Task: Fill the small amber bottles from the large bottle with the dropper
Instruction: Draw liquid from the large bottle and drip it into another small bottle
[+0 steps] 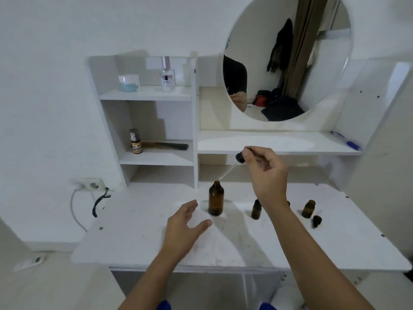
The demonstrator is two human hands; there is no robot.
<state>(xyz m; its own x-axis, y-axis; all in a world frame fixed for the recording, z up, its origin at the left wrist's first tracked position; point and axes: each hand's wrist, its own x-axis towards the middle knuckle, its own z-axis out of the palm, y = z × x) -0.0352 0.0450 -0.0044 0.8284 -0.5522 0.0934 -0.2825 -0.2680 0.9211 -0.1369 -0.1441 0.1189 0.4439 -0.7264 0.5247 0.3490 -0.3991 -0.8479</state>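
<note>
My right hand [267,173] pinches the black-bulbed glass dropper [232,165]; I should lower its tip straight into the large open amber glass bottle [215,199] while my spread left hand [186,224] steadies it.

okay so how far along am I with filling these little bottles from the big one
Done: the large bottle stands open, and one small bottle on the right is uncapped with a loose cap beside it. In hand: your right hand holds the dropper above the large bottle; your left hand is open beside it. Left: the capped small bottle. Fill levels cannot be told through the amber glass.
</note>
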